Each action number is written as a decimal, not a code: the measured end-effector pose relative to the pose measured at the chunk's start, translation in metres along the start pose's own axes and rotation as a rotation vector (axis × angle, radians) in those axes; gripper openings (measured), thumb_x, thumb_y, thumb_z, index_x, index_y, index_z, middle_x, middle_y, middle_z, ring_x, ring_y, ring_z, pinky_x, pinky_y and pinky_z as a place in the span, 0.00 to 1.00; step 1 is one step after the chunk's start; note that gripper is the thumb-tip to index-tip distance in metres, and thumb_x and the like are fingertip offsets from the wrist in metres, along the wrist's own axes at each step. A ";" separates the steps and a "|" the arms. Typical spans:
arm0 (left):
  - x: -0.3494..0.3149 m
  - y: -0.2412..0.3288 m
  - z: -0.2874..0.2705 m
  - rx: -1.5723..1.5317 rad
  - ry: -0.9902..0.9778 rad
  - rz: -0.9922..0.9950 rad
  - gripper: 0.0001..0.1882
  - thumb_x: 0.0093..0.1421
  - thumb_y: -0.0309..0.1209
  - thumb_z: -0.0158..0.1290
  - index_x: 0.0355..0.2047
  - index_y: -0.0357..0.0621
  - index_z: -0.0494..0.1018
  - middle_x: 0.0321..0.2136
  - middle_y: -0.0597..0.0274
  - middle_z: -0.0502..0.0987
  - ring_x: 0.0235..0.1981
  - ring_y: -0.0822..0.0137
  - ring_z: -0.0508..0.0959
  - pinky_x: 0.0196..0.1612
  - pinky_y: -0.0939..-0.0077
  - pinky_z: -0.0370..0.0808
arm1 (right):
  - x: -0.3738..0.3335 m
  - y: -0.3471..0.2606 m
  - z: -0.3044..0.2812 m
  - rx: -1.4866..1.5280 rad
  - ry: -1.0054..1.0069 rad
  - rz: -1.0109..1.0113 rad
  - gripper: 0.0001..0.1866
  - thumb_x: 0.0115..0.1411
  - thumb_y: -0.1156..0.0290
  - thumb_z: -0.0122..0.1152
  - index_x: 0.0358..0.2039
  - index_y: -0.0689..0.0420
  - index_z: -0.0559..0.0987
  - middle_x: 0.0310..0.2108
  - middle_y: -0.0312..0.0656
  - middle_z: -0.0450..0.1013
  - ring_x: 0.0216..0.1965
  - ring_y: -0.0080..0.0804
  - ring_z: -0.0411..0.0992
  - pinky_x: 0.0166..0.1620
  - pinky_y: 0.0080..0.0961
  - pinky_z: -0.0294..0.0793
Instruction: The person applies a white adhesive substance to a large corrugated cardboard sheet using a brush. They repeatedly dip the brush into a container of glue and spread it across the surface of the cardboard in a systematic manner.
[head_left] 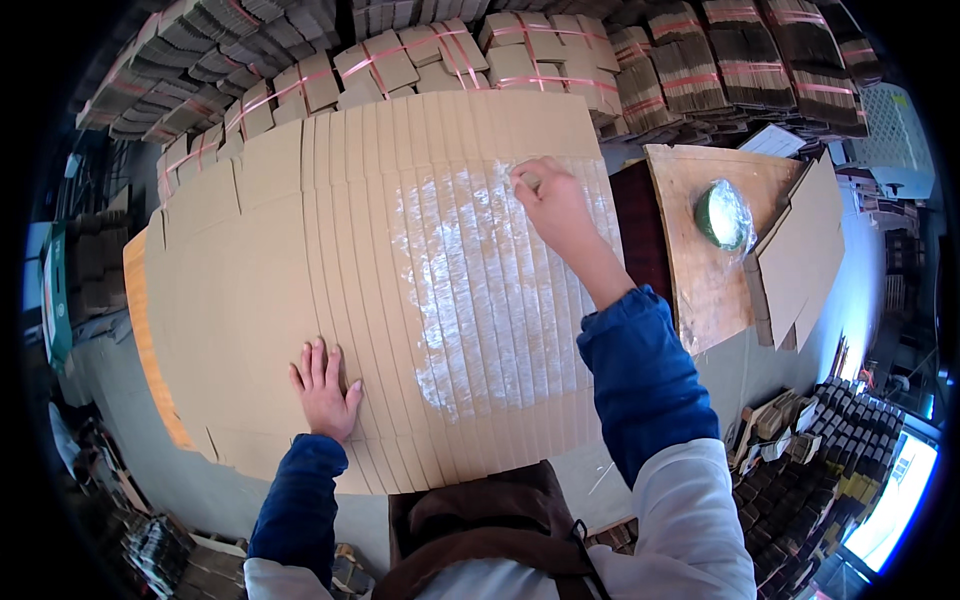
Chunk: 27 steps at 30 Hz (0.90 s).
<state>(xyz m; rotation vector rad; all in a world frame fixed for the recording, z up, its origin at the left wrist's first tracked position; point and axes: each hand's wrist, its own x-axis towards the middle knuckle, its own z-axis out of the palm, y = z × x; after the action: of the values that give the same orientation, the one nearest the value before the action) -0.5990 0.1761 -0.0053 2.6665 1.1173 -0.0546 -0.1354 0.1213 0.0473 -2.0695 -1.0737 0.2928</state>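
Several flat cardboard sheets [230,290] lie fanned out in overlapping strips across the table in front of me. A white, wet-looking coating [480,290] is smeared in streaks over the strips on the right. At the far end of this coated patch is my right hand [548,197], its fingers closed; a small tan edge shows at the fingers, but what it is I cannot make out. My left hand [328,398] rests flat with fingers spread on the bare cardboard, near the close edge of the sheets.
To the right, a wooden board [690,210] holds a green bowl [722,215] wrapped in clear plastic. Loose cardboard pieces [800,260] lean over its right side. Bundled cardboard stacks [540,50] tied with pink straps line the back. Dark stacked pieces [840,450] stand at lower right.
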 end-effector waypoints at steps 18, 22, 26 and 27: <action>0.001 0.000 -0.001 -0.017 -0.058 -0.031 0.37 0.54 0.41 0.58 0.63 0.46 0.64 0.70 0.50 0.54 0.72 0.46 0.49 0.69 0.36 0.39 | -0.012 0.000 0.037 -0.336 -0.151 -0.216 0.07 0.55 0.79 0.55 0.36 0.59 0.76 0.39 0.49 0.70 0.41 0.49 0.75 0.44 0.44 0.77; -0.003 -0.002 -0.002 0.008 -0.070 -0.023 0.37 0.56 0.40 0.54 0.65 0.43 0.60 0.70 0.47 0.52 0.72 0.44 0.47 0.70 0.39 0.38 | -0.024 -0.024 0.037 -0.309 -0.112 -0.205 0.05 0.55 0.78 0.55 0.33 0.59 0.75 0.40 0.49 0.70 0.42 0.50 0.74 0.45 0.43 0.77; 0.001 -0.001 0.000 0.015 -0.059 -0.002 0.37 0.56 0.40 0.54 0.66 0.43 0.60 0.70 0.47 0.52 0.72 0.44 0.47 0.70 0.39 0.38 | -0.025 0.033 0.020 -0.360 -0.064 -0.068 0.09 0.54 0.80 0.56 0.36 0.58 0.76 0.40 0.48 0.71 0.39 0.52 0.74 0.43 0.43 0.77; -0.001 -0.001 0.000 0.018 -0.060 -0.001 0.37 0.56 0.41 0.53 0.66 0.43 0.60 0.71 0.47 0.52 0.72 0.44 0.47 0.70 0.39 0.38 | -0.024 0.048 0.004 -0.408 -0.036 0.022 0.12 0.53 0.81 0.58 0.38 0.56 0.77 0.39 0.48 0.72 0.38 0.52 0.75 0.42 0.43 0.77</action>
<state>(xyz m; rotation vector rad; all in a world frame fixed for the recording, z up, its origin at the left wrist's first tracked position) -0.6003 0.1762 -0.0058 2.6620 1.1042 -0.1449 -0.1237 0.0882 0.0061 -2.4438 -1.2107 0.1276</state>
